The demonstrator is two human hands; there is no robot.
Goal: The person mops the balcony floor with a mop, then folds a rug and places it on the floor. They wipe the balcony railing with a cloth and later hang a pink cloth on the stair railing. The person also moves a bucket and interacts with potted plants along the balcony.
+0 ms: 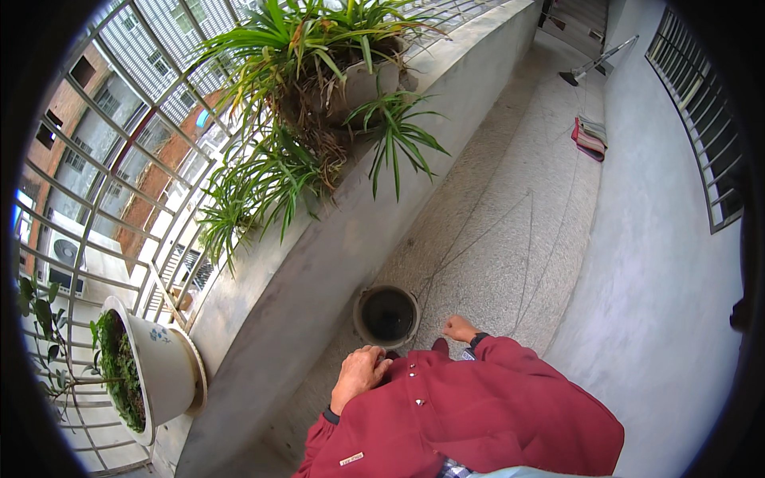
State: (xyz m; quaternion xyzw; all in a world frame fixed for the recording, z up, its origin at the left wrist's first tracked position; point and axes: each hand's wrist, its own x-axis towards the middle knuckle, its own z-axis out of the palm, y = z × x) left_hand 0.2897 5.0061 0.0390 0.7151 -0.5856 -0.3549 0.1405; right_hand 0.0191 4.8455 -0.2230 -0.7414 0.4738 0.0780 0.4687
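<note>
My left hand (360, 371) is in front of my dark red jacket, its fingers loosely curled near the rim of a round bucket (356, 316) of dark liquid on the floor; whether it holds anything I cannot tell. Which side each hand belongs to follows the sleeves in view. My right hand (460, 328) hangs to the right of the bucket, fingers curled, with no object visible in it. Both wrists have dark cuffs. A spider plant (394, 137) in a pale pot (367, 89) spills over the ledge ahead.
A low concrete wall (334, 239) runs along the left, bearing a white planter (164, 370) beside metal window bars (89, 209). On the right stands a plastered wall (633, 269) with a barred window (696, 113). Folded striped cloth (590, 140) and a broom (571, 77) lie farther along the floor.
</note>
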